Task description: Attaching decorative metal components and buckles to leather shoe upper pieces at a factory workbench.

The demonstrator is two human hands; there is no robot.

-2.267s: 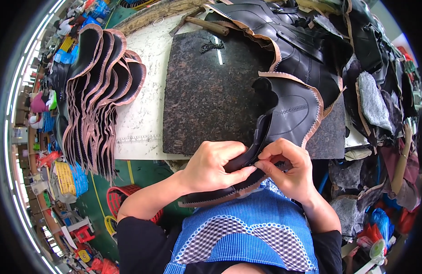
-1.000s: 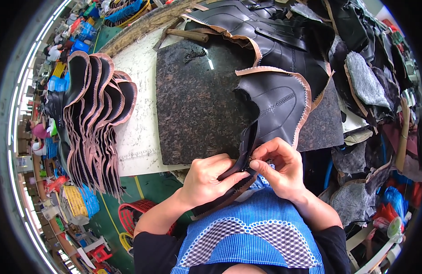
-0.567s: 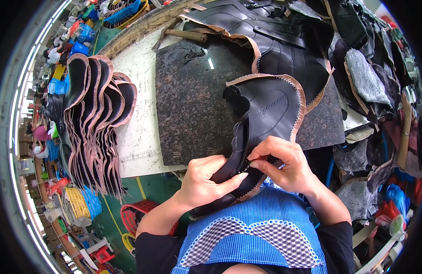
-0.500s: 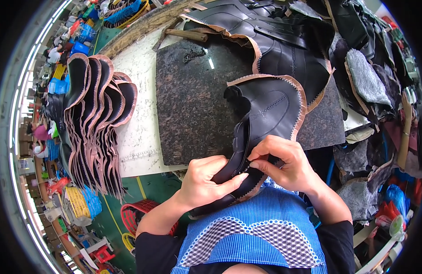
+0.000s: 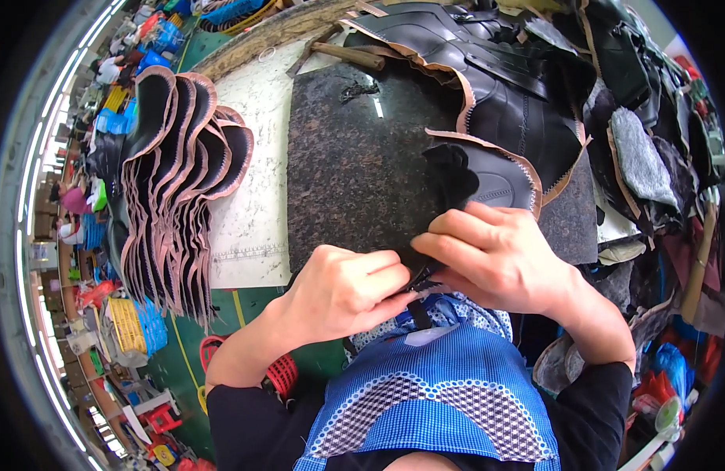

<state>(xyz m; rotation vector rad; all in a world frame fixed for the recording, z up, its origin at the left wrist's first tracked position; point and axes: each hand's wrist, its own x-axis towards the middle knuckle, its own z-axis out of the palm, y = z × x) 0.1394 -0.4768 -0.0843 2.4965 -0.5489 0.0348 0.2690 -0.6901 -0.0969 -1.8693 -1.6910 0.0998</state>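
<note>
A black leather boot upper (image 5: 500, 174) with a tan, zigzag-stitched edge lies partly over the near side of a dark speckled stone slab (image 5: 339, 180). My left hand (image 5: 343, 290) and my right hand (image 5: 500, 259) both grip its near part, close together at the slab's front edge. The left fingers are closed, pinching a dark edge of the upper. Beside them, the right fingers are bent and closed on the same piece. The exact spot they pinch is mostly hidden by the hands. Behind it, more black uppers (image 5: 488, 63) lie piled on the slab.
A stack of tan-edged black pieces (image 5: 182, 173) hangs over the left side of the white board (image 5: 256, 173). A wooden-handled hammer (image 5: 347, 55) rests at the slab's far edge. Grey fleece-lined pieces (image 5: 637, 153) heap up on the right. A red basket (image 5: 280, 377) stands below, left.
Both hands have turned and drawn closer together at the front edge. The upper's near part has been folded or turned down, and its far end shows less. The view has shifted slightly.
</note>
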